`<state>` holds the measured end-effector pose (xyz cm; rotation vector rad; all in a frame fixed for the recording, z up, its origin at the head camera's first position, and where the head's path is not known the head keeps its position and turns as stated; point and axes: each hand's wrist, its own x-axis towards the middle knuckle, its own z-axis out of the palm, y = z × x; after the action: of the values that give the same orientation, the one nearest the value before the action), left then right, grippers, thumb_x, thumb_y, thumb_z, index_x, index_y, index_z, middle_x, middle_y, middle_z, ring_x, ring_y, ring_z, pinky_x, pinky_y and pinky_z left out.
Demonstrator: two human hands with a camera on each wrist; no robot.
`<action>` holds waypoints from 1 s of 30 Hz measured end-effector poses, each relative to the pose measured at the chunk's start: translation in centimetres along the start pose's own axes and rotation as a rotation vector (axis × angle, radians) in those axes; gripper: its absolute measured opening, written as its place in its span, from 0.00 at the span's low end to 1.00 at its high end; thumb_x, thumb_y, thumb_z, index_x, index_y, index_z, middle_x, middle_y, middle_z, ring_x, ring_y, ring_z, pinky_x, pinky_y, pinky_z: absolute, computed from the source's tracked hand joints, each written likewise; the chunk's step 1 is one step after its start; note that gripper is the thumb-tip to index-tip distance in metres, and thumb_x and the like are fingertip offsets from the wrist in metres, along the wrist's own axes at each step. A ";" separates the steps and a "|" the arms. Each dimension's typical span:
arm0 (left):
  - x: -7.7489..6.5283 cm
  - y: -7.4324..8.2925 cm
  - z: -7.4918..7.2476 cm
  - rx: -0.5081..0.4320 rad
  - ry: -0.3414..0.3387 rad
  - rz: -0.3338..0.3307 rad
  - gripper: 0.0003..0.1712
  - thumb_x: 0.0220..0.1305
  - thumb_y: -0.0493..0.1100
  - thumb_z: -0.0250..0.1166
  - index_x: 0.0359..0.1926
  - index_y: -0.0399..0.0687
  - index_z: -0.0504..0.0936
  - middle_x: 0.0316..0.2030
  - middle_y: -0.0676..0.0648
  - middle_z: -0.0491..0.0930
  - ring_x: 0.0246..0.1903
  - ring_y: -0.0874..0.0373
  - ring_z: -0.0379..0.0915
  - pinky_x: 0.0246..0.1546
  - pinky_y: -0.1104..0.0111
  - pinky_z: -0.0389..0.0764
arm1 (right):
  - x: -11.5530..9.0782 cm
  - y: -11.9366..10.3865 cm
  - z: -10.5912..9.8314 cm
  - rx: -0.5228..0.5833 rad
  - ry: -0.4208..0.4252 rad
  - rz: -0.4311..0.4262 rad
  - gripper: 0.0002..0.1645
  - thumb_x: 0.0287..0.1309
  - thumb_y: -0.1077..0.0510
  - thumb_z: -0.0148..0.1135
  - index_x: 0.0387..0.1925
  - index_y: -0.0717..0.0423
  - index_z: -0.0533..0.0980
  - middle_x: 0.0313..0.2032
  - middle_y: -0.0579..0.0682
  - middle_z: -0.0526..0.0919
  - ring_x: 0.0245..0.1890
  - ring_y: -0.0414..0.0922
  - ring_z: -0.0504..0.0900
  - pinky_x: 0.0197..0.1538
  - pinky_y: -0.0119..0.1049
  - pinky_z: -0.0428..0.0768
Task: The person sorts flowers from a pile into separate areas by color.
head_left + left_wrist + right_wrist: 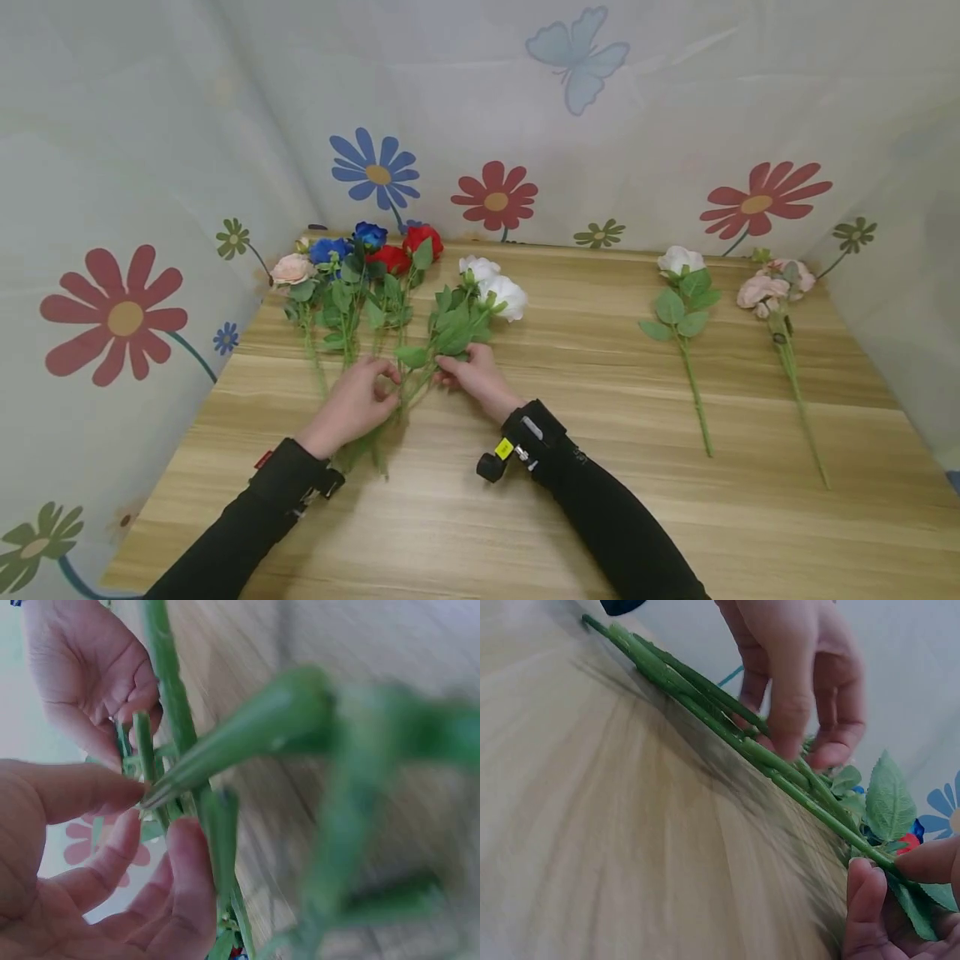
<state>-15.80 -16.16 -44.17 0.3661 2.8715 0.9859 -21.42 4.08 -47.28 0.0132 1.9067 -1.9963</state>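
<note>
My right hand (pixel 476 379) pinches a green stem just below the leaves of two white roses (pixel 504 297), their blooms pointing away and to the right. In the right wrist view, that stem (pixel 817 810) runs between its thumb and fingers. My left hand (pixel 363 396) is lower down, thumb and fingertips around a cluster of stems (pixel 180 720); cut stem ends stick out close to the left wrist camera. Beyond it lie red roses (pixel 423 239), blue roses (pixel 330 250) and a pale pink rose (pixel 293 269), stems toward me, partly covered by leaves and the left hand.
Farther right on the wooden table (pixel 585 500) lie a single white rose (pixel 680 261) and a pale pink flower bunch (pixel 762 292), both with stems toward me. A white curtain (pixel 637 183) printed with flowers and a butterfly hangs behind the table and at its sides.
</note>
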 end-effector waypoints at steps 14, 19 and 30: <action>-0.9 -0.9 -0.9 0.006 -0.042 -0.006 0.13 0.62 0.29 0.64 0.48 0.37 0.78 0.46 0.36 0.80 0.41 0.46 0.82 0.41 0.57 0.85 | 1.0 -1.9 -2.4 -0.064 0.065 0.065 0.11 0.67 0.67 0.56 0.47 0.71 0.74 0.23 0.50 0.80 0.21 0.37 0.81 0.31 0.26 0.83; -1.0 -1.3 -1.0 0.043 -0.040 -0.023 0.13 0.62 0.29 0.63 0.49 0.37 0.78 0.42 0.37 0.82 0.36 0.50 0.82 0.36 0.61 0.84 | 1.5 -2.5 -3.7 -0.106 0.098 0.075 0.10 0.67 0.65 0.55 0.47 0.68 0.72 0.24 0.48 0.78 0.21 0.36 0.80 0.30 0.24 0.82; -1.5 -1.2 -1.2 0.155 0.017 -0.007 0.12 0.61 0.30 0.64 0.46 0.38 0.82 0.43 0.39 0.83 0.32 0.55 0.76 0.33 0.63 0.79 | 1.9 -3.3 -6.0 -0.255 0.096 0.098 0.17 0.66 0.63 0.56 0.51 0.73 0.73 0.22 0.49 0.79 0.19 0.36 0.81 0.29 0.25 0.84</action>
<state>-14.79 -18.15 -43.95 0.3598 2.9709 0.7716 -25.57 9.45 -45.11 0.1340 2.1649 -1.7055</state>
